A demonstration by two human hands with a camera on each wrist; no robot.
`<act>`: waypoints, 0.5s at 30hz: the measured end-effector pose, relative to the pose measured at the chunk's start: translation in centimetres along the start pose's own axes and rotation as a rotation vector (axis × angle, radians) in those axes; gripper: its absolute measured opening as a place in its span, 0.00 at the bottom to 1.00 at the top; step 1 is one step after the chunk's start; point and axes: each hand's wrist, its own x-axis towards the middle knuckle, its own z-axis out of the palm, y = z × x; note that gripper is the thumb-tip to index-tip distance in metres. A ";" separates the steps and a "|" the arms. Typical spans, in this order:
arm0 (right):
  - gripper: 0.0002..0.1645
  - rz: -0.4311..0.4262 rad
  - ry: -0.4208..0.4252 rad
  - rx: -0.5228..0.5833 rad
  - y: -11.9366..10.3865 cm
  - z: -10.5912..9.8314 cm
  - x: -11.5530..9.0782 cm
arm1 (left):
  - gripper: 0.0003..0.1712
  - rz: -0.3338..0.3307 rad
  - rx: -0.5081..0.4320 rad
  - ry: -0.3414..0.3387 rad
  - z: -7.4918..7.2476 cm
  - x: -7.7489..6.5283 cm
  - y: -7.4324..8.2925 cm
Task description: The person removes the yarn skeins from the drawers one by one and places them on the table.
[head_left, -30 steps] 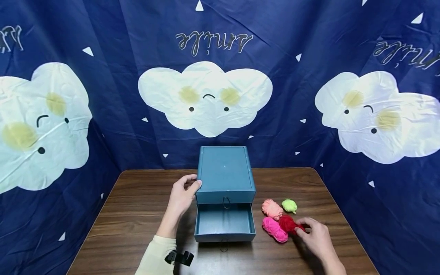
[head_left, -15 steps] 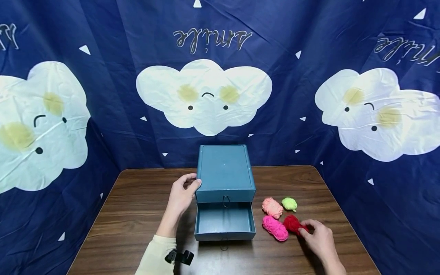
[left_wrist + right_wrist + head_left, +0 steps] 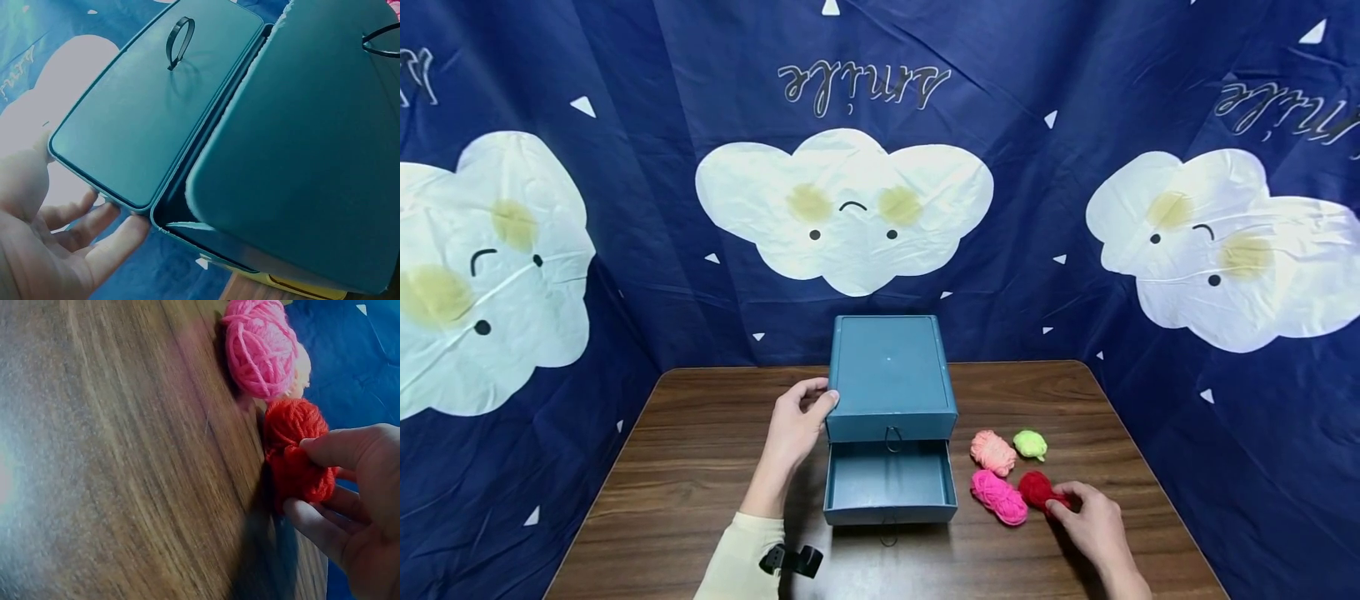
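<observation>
A blue two-drawer box (image 3: 891, 367) stands at the middle of the table, its top drawer closed and its lower drawer (image 3: 891, 479) pulled out with nothing in it. My left hand (image 3: 799, 421) rests against the box's left side; in the left wrist view its fingertips (image 3: 134, 228) touch the side near the upper drawer's front. On the right, my right hand (image 3: 1090, 517) pinches a red ball of yarn (image 3: 1036, 489) between thumb and fingers, low over the table. Close by lie a hot pink skein (image 3: 1000, 497), a peach skein (image 3: 992, 452) and a small lime green ball of yarn (image 3: 1030, 445).
The brown wooden table (image 3: 700, 475) is walled in by a dark blue curtain (image 3: 647, 275) with white clouds. Loop pulls (image 3: 892, 439) hang on the drawer fronts. A black strap (image 3: 792, 561) sits on the left forearm.
My right hand has drawn the red yarn slightly to the right, away from the peach and hot pink skeins. My left hand has stayed against the box.
</observation>
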 end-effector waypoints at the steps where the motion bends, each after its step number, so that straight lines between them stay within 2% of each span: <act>1: 0.11 -0.004 -0.011 -0.004 -0.1 0.0 0.0 | 0.25 0.001 -0.002 0.000 0.0 0.0 0.0; 4: 0.12 -0.027 -0.025 -0.015 -0.3 0.1 0.0 | 0.24 0.005 -0.002 0.003 0.0 0.0 -0.2; 9: 0.13 -0.083 0.006 -0.027 -0.8 0.2 -0.1 | 0.24 0.016 0.010 0.007 -0.1 0.0 -0.3; 15: 0.13 -0.083 0.060 -0.018 -2.2 0.2 -0.1 | 0.24 0.021 0.023 0.012 0.0 0.1 -0.2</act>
